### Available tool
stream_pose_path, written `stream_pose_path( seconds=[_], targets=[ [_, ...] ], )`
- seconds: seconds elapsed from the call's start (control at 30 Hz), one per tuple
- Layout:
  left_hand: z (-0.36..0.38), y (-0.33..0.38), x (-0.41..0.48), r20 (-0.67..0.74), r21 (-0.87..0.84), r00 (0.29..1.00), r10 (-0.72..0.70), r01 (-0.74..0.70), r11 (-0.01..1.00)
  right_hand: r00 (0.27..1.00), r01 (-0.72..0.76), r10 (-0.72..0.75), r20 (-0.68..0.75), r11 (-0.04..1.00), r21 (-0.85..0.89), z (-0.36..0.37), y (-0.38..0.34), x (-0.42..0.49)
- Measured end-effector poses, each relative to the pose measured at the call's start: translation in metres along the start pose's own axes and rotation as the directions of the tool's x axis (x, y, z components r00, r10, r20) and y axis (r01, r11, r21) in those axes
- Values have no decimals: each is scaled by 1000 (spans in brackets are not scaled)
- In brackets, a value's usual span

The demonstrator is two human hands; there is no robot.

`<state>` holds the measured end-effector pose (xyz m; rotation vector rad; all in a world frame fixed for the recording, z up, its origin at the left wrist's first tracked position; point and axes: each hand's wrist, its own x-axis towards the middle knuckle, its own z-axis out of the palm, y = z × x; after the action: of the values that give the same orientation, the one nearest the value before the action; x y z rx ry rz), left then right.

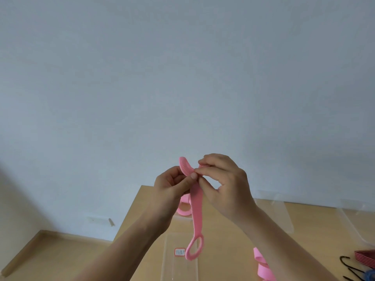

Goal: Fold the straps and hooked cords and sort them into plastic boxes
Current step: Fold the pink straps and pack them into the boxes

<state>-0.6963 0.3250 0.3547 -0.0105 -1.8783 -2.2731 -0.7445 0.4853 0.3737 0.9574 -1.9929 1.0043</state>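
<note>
Both hands hold a pink strap up above the wooden table. My left hand pinches it near its top, where a toothed end curls upward. My right hand grips the strap right beside that, fingers closed on it. The strap hangs down and ends in a loop over a clear plastic box with a small red-edged label. Another pink strap lies in a clear box behind my left hand. More pink straps lie beneath my right forearm, partly hidden.
Clear plastic boxes and lids stand at the back right of the table. Dark red straps and black hooked cords lie at the right edge. The table's left edge drops to a wooden floor; a pale wall fills the background.
</note>
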Motion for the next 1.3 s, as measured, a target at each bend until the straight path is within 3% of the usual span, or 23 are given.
stream_pose_path(
  seconds=[0.5,0.7,0.87,1.07,1.3],
  targets=[
    [-64,-1,5,102,184,993,65,-83,979,980,-5,38,194,985,-170,25,-39,24],
    [-78,2,5,67,131,996,58,-66,989,974,-22,65,218,981,-192,41,-49,26],
    [-86,0,3,63,72,998,7,-12,997,958,-67,113,262,982,-179,49,-54,27],
    [-86,-1,-3,114,72,981,-155,148,986,942,-138,181,282,976,-166,57,-52,20],
    [-89,1,-8,170,48,965,-199,194,980,980,-81,109,164,982,-171,69,-51,1]
  ],
)
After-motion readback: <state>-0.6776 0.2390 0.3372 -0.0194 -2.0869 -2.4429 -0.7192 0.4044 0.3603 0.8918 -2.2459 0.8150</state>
